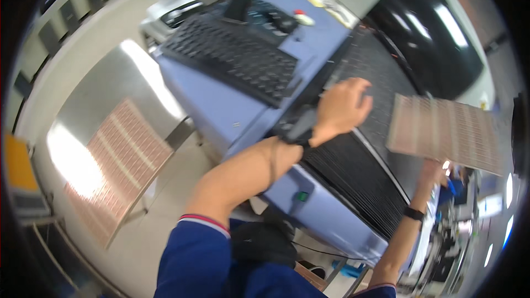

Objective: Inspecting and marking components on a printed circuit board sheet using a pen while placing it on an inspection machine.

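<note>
a thin copper-toned panel [447, 132], ruled into rows of small cells, is held up flat over the right end of a dark ribbed bed [353, 171]. the right hand [433, 170] grips it from below at its lower edge; most of that hand is hidden behind the panel, so only the wrist with a black band [413, 213] shows clearly. the left hand [342, 107] is spread palm down on the bed's near left corner, fingers loose, grasping nothing; a dark watch [295, 127] sits on its wrist.

the bed belongs to a pale blue machine [232, 110] with a green button [301, 196] on its front face. a black keyboard [232, 58] lies on the machine's top, left of the bed, and a white mouse with a red wheel [302, 18] lies beyond it. a glossy black hood [436, 33] rises behind the bed.

well to the left, apart from the machine, a steel desk [105, 94] carries a second panel [118, 168] of the same kind, lying flat. a yellow box [19, 168] sits at the far left edge.
</note>
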The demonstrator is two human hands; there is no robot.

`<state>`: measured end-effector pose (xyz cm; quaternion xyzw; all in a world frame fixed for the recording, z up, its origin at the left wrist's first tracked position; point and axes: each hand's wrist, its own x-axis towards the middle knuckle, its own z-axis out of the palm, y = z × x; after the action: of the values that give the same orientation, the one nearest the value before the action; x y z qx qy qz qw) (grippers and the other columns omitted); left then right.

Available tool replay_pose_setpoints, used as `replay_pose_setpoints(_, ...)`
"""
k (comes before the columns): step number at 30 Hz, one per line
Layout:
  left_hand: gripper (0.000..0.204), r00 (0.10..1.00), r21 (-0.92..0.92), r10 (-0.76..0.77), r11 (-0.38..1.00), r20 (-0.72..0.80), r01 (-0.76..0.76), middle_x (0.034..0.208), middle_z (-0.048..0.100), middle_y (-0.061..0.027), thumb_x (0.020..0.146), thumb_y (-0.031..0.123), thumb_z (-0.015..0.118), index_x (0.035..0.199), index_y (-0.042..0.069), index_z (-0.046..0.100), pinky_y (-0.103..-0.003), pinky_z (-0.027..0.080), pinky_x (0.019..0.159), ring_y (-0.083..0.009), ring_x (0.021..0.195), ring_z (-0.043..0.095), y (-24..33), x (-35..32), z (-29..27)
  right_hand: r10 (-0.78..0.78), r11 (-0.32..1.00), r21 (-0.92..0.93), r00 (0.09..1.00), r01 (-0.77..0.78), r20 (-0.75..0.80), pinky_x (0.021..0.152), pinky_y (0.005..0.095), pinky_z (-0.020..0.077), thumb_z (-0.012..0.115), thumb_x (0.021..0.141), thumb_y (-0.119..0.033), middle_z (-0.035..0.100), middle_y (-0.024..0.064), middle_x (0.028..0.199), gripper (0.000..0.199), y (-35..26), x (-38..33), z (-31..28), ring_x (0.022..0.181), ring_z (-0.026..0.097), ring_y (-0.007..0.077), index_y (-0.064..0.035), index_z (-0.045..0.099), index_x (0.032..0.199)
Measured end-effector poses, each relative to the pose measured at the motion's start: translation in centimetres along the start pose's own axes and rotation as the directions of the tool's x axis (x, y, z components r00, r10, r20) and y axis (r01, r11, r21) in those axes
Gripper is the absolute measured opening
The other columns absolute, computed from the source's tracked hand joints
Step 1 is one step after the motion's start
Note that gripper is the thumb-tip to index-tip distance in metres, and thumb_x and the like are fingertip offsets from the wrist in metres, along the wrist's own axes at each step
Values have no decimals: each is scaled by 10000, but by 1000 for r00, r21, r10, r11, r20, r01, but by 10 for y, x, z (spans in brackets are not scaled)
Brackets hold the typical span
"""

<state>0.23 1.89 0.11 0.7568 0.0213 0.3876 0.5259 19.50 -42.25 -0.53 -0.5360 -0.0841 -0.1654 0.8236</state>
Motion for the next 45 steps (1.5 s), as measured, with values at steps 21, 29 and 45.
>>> replay_pose_setpoints(21, 248, 901, 174, 183, 948, 392, -268, 1048, 706, -113, 908, 153, 633, 1133, 52, 654, -404, 535, 851, -306, 1002, 669, 20, -8, 13, 216, -60, -933, 917, 355, 335, 887, 515, 489, 556, 1002, -382, 660, 268, 1094, 418, -45, -171, 108, 1051, 606, 467, -24, 605, 1213)
replay_pose_setpoints(29, 344, 841, 513, 89, 756, 534, -406, 1033, 698, -221, 908, 236, 659, 1121, -35, 653, -477, 475, 986, -384, 1004, 657, 9, -9, 3, 267, 89, -907, 868, 411, 419, 807, 507, 519, 599, 983, -329, 683, 248, 1031, 386, -54, -188, 134, 946, 652, 450, -5, 612, 1192)
replay_pose_setpoints(45, 315, 894, 660, -24, 684, 447, -312, 732, 697, -186, 886, 292, 686, 990, -1, 734, -452, 483, 877, -367, 857, 676, 11, 6, -8, 329, 104, -863, 802, 494, 499, 881, 494, 532, 581, 986, -396, 686, 261, 928, 418, -67, -191, 141, 905, 672, 443, -5, 629, 1125)
